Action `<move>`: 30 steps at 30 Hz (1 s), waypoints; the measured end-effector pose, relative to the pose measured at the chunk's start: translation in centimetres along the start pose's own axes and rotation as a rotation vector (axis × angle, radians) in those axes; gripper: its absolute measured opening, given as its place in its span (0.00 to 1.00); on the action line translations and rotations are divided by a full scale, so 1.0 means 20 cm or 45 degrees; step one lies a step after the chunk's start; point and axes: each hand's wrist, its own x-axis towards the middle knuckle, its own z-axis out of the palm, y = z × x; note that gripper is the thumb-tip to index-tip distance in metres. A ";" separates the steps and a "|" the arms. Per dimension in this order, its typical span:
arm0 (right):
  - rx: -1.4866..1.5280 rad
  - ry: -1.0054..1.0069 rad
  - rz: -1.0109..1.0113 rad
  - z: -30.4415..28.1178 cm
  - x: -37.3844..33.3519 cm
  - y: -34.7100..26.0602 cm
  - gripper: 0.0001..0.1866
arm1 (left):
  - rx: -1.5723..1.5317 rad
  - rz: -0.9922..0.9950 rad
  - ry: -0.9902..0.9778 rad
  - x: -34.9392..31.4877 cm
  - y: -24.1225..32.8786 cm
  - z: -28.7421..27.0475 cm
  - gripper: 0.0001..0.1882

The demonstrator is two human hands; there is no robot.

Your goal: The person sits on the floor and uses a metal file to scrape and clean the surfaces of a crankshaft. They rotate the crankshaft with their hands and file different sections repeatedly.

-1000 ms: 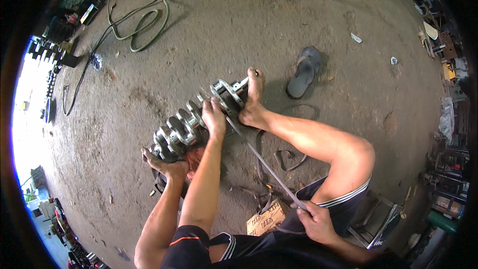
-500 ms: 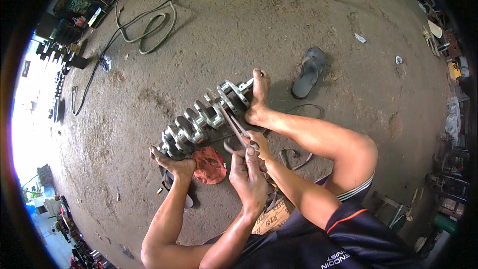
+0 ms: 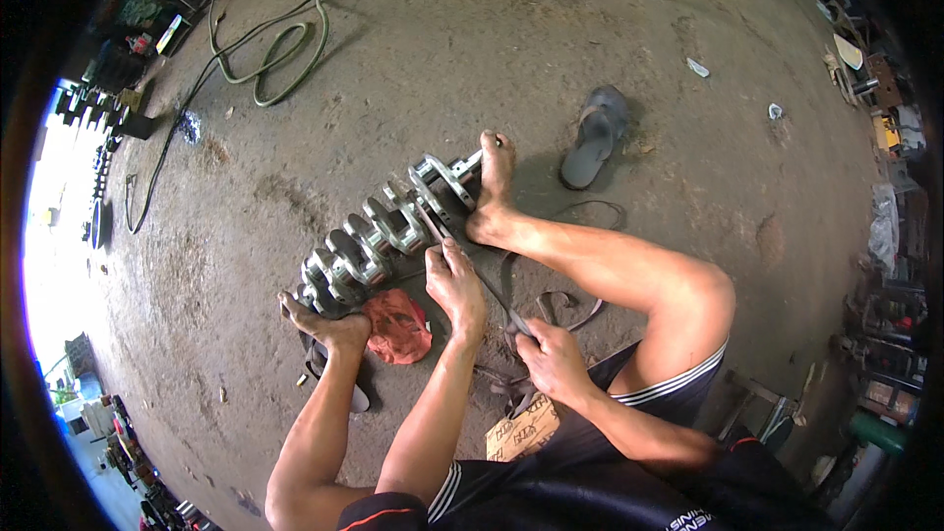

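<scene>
A shiny metal crankshaft [image 3: 366, 244] lies slantwise on the floor between my bare feet, one foot against each end. A narrow dark strip [image 3: 500, 297], which looks like emery cloth, runs from one of its journals toward me; whether it goes fully around the journal is hidden. My left hand [image 3: 455, 285] is closed on one end of the strip, close to the crankshaft. Lower and to the right, my right hand [image 3: 557, 362] grips the other end, drawn back near my body, with the strip taut.
A red cloth [image 3: 397, 326] lies by my left foot. Dark straps [image 3: 570, 309] and patterned brown paper [image 3: 524, 429] are near my legs. One sandal [image 3: 596, 138] lies beyond my right foot; another is partly under my left leg. A hose [image 3: 313, 31] coils at the far left.
My left hand has moved forward toward the crankshaft, while my right hand has pulled back toward my body with its end of the strip. The whole view has shifted slightly.
</scene>
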 end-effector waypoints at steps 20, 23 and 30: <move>-0.185 -0.149 0.390 -0.15 -0.35 -0.09 0.11 | -0.443 0.256 -0.117 0.68 0.48 -0.04 0.19; -0.181 -0.032 0.178 0.17 0.22 0.03 0.14 | -0.419 0.482 -0.069 0.29 0.76 -0.26 0.19; 0.392 -0.031 0.356 0.35 0.60 0.18 0.10 | -0.556 -0.090 -0.315 -0.40 0.45 -0.32 0.14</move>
